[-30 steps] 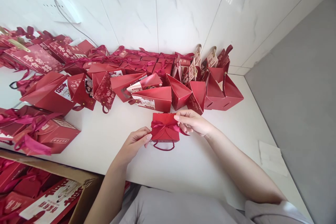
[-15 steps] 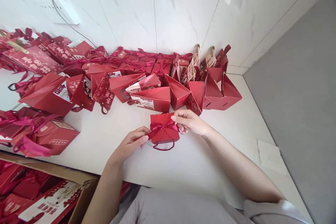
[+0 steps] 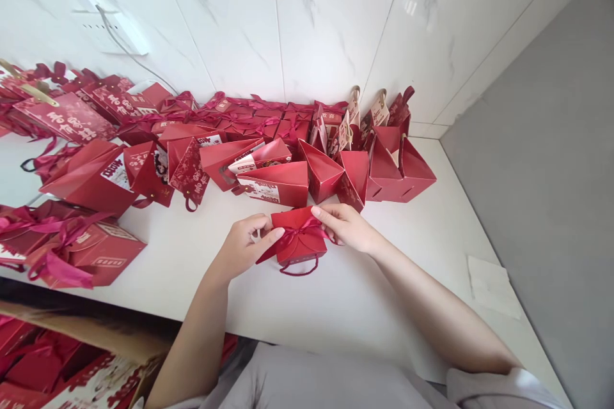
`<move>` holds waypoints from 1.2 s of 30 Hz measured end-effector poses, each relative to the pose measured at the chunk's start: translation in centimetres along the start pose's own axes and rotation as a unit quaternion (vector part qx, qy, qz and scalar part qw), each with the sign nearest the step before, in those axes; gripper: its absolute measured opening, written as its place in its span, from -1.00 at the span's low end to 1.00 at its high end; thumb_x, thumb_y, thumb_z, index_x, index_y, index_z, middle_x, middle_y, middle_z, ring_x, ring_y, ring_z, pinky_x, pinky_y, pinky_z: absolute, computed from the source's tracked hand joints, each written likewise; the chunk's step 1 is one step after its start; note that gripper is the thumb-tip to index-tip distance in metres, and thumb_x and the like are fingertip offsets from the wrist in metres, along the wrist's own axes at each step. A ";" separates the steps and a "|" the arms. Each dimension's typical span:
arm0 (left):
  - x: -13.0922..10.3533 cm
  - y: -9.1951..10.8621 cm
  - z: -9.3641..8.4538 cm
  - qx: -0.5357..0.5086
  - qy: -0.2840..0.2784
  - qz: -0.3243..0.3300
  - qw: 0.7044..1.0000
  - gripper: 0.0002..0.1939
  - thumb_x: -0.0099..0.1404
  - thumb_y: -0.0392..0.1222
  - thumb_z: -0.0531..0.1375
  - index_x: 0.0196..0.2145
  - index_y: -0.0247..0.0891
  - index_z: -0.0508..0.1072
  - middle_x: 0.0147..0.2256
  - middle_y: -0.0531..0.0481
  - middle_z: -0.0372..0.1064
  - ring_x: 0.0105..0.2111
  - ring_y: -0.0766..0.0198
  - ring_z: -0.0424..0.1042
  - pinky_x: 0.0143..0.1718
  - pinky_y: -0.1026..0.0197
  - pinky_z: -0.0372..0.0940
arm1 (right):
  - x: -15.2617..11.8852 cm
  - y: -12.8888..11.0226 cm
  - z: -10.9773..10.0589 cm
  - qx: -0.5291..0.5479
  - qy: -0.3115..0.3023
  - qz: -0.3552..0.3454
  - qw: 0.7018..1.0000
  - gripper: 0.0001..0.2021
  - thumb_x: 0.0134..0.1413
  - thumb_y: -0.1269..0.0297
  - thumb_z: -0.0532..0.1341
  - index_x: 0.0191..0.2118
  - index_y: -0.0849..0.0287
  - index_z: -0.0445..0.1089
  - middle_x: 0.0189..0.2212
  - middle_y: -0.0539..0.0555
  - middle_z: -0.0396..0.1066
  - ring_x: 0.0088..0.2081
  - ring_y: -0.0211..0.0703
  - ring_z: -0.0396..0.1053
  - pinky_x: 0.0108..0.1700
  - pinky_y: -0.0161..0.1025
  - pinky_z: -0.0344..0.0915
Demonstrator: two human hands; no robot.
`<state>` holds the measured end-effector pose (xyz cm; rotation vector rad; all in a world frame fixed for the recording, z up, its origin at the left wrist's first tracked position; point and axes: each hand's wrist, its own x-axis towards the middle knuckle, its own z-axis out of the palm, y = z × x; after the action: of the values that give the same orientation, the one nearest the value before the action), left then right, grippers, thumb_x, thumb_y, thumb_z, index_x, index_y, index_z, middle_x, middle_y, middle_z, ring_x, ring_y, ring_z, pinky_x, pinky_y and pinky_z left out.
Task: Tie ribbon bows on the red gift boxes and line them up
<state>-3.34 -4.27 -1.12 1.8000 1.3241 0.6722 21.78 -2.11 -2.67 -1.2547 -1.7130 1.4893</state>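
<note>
Two hands [image 3: 242,246] [image 3: 348,228] gripping red box [image 3: 298,246]; white tabletop [image 3: 355,307], marbled wall tiles [image 3: 330,25], grey sidewall [image 3: 542,140].

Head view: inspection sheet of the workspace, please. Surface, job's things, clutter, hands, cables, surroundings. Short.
Surface: white tabletop, crowded toward the wall and at left.
Job's things: small red box with ribbon bow on top; dark red cord handle on its near side.
Clutter: open red boxes behind it; ribbon-tied box at left; white sheet at right.
Hands: left hand has a grip on the small box's left side, right hand at its upper right, by the ribbon.
Cables: one grey cable along the wall; lower end hidden.
Surroundings: marbled wall, grey panel at right, filled carton lower left.
</note>
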 end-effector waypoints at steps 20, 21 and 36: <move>0.3 -2.5 0.8 -0.183 -0.050 -0.005 0.982 -0.61 0.40 -0.04 0.12 -0.51 -0.26 0.13 -0.49 0.10 0.04 -0.49 0.38 0.05 -0.44 0.26 -0.01 | 0.7 1.4 -0.4 0.025 -0.063 -0.095 0.993 -0.61 0.27 -0.01 0.13 -0.48 0.15 0.22 -0.57 -0.05 0.31 -0.55 -0.28 0.35 -0.42 -0.30 0.25; 0.3 -2.6 0.8 -0.191 -0.051 -0.003 0.980 -0.61 0.39 -0.04 0.12 -0.51 -0.26 0.13 -0.49 0.10 0.05 -0.49 0.38 0.05 -0.44 0.27 -0.01 | 0.8 1.5 -0.4 0.030 -0.066 -0.099 0.992 -0.61 0.27 -0.01 0.13 -0.48 0.15 0.23 -0.57 -0.05 0.32 -0.55 -0.28 0.36 -0.41 -0.29 0.26; -0.4 -4.8 -0.4 -0.139 -0.094 0.039 0.985 0.09 -0.01 0.01 0.47 0.35 0.04 -0.03 0.36 -0.12 -0.08 0.33 -0.10 0.01 0.28 -0.07 0.10 | -1.3 0.3 -0.7 -0.073 0.005 -0.109 0.991 -0.30 0.15 -0.05 0.25 0.33 -0.04 0.01 0.33 0.15 0.07 0.31 0.03 0.11 0.29 0.09 0.14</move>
<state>-6.35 -3.86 -4.88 1.6503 0.9869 0.6754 23.07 -2.95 -2.59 -1.1012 -1.9136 1.2493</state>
